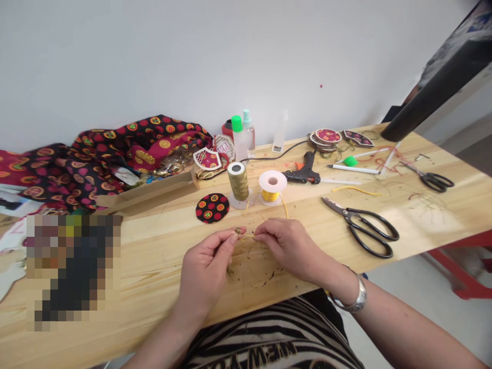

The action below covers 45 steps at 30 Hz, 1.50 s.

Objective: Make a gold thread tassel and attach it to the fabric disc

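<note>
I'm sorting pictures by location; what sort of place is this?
Probably a craft workspace: a glue gun, large scissors and a spool of yellow cord sit on a wooden table.

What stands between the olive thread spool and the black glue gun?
The head view shows the yellow cord spool between the olive thread spool and glue gun.

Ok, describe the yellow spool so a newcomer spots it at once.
On the wooden table, look just beyond the right hand. The yellow-cord spool stands beside a taller olive thread cone. Its broad pale top disc and yellow winding set it apart.
</note>
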### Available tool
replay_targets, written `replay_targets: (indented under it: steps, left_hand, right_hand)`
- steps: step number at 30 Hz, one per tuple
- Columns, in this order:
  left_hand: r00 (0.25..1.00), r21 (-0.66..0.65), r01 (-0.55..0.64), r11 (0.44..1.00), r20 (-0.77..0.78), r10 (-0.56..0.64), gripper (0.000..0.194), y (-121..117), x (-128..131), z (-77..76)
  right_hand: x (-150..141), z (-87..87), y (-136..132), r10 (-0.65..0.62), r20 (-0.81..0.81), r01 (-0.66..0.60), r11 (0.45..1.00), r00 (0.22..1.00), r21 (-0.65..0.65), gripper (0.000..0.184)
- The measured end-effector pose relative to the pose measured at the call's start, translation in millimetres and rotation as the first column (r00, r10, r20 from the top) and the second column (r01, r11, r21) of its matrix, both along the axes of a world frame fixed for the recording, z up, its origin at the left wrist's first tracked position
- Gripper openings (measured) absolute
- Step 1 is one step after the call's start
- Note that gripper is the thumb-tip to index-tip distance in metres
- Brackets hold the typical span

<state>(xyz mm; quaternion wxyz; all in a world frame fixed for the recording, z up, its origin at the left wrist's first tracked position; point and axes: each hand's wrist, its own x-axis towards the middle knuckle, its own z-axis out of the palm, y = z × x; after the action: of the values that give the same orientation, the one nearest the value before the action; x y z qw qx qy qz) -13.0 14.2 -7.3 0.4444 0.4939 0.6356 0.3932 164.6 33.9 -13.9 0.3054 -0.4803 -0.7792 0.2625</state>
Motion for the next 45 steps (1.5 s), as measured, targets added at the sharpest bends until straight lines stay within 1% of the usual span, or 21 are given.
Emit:
replay_targets:
  steps: [4,7,11,14,19,24,29,38,41,45]
  left_hand:
    - [0.992,-0.008,0.123,0.992,-0.035,-0.123,0.023,0.3,3.5,3.5]
    - [0.986,-0.013,0.164,0.986,-0.035,-0.165,0.022,0.3,3.6,1.5]
    - [0.986,-0.027,0.16,0.987,-0.039,-0.161,0.022,0.9,2.9,0.2]
    - [0.987,-0.033,0.143,0.989,-0.07,-0.145,0.023,1.4,2.3,1.3]
    - [0.988,-0.059,0.123,0.991,-0.091,-0.128,0.026,-0.1,1.6,2.0]
    - [0.987,-0.058,0.129,0.99,-0.093,-0.134,0.026,-0.7,1.2,1.1]
    - [0.98,-0.053,0.165,0.985,-0.106,-0.17,0.023,0.7,0.3,2.4]
    - [0.981,-0.141,0.188,0.972,-0.014,-0.192,0.026,1.6,-1.7,4.6]
    - [0.983,-0.163,0.179,0.97,-0.006,-0.183,0.029,1.4,-3.7,3.5]
    - [0.985,-0.161,0.169,0.972,-0.007,-0.173,0.03,1.2,-6.1,2.9]
  right_hand:
    - [-0.2,0.2,-0.5,0.031,0.017,-0.031,0.999,0.999,0.014,0.013]
    - [0.0,0.0,-0.3,0.029,0.013,-0.029,1.0,1.0,0.008,0.012]
    - [0.5,-0.1,0.2,0.029,-0.013,-0.029,0.999,0.999,-0.022,0.011]
    - [1.1,-0.6,0.7,0.034,-0.023,-0.035,0.999,0.999,-0.038,0.01]
    - [3.0,0.0,0.6,0.02,-0.027,-0.021,0.998,0.999,-0.058,0.018]
    - [4.6,0.3,-0.5,0.025,-0.032,-0.026,0.999,0.999,-0.043,0.018]
    - [5.8,-2.5,1.6,0.054,-0.03,-0.054,0.998,0.998,-0.008,0.018]
    - [8.6,-3.9,3.8,0.111,0.009,-0.111,0.994,0.994,0.02,0.014]
    - [9.5,-4.5,5.0,0.129,0.014,-0.129,0.992,0.992,0.006,0.015]
    - [10.4,-4.0,6.0,0.135,0.026,-0.134,0.991,0.991,-0.014,0.017]
